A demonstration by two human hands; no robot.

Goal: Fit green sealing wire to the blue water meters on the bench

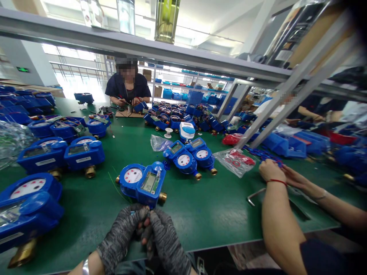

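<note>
Grey-gloved left hand [124, 231] and right hand [166, 235] curl together, grip I can't tell | blue plastic, brass-ended meter [142, 183] beyond: likely heavy, stiff; I'd grasp its casing

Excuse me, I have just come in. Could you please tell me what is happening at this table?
The camera wearer's left hand and right hand, both in grey gloves, meet just in front of a blue water meter on the green table; whatever they may hold is hidden. At the right, a neighbour's hand is at some small blue parts. Across the table, a co-worker has a hand at a blue housing.
</note>
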